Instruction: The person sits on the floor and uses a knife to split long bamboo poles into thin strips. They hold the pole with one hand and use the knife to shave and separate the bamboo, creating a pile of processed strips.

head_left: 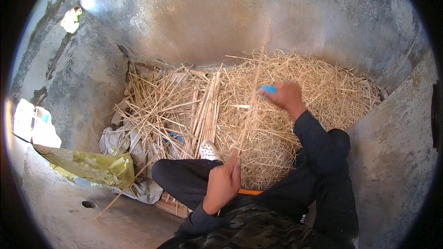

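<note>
My left hand (223, 185) is closed round the lower end of a long dry stalk (249, 113). That stalk slants up and slightly right, past my right hand, toward the far wall, where its tip is blurred. In my right hand (288, 97) is a blue-handled tool (267, 89), held close to the middle of the stalk. The tool's working end cannot be made out. Beneath both hands spreads a thick heap of straw-coloured shavings (323, 83).
Loose stalks (152, 115) lie tangled at the left, beside a bundle of straighter stalks (210, 106). A yellow plastic sack (108, 168) sits nearer left. My white shoe (209, 151) rests at the shavings' edge. Concrete walls (207, 23) enclose the space.
</note>
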A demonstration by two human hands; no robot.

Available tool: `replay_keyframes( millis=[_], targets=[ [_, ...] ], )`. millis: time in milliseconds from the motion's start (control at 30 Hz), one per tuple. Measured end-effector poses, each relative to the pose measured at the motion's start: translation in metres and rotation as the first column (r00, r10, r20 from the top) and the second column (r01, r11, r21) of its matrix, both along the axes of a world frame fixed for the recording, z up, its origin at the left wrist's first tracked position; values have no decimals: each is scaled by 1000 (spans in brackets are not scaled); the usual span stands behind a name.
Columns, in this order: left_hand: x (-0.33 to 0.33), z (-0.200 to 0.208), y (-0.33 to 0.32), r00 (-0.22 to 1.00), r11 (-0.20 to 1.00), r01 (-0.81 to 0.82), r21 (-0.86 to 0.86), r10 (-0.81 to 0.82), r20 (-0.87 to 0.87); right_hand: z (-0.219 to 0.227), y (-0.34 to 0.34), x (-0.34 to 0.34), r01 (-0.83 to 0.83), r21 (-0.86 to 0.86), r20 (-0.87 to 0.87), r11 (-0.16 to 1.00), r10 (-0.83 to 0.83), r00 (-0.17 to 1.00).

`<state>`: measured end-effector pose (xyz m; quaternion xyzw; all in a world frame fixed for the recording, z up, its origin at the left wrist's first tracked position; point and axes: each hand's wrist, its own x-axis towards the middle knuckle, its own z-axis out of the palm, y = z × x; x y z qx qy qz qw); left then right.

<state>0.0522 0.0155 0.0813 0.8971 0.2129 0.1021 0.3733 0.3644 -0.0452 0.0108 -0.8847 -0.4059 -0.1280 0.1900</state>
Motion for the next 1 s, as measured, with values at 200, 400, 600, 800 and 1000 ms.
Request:
replay_keyframes(
  millis=[200, 400, 600, 800, 1000],
  targets=[
    [-38, -20, -16, 994, 990, 78, -115, -68, 85, 7, -29, 78, 214, -30, 0, 976, -214, 977],
    [-26, -30, 14, 997, 920, -9, -392, 38, 66, -2, -9, 56, 134, 163, -966, 977, 130, 225],
    [4, -38, 31, 978, 911, -105, -399, 167, 122, 4, -4, -87, -386, 114, -190, 915, 401, 896],
    [11, -25, 20, 983, 979, -150, -137, 163, 84, 11, -3, -100, -415, 65, -32, 908, 417, 908],
    [13, -18, 14, 984, 987, -143, -68, 149, 98, 3, 10, -72, -308, 54, 16, 950, 308, 951]
  ],
)
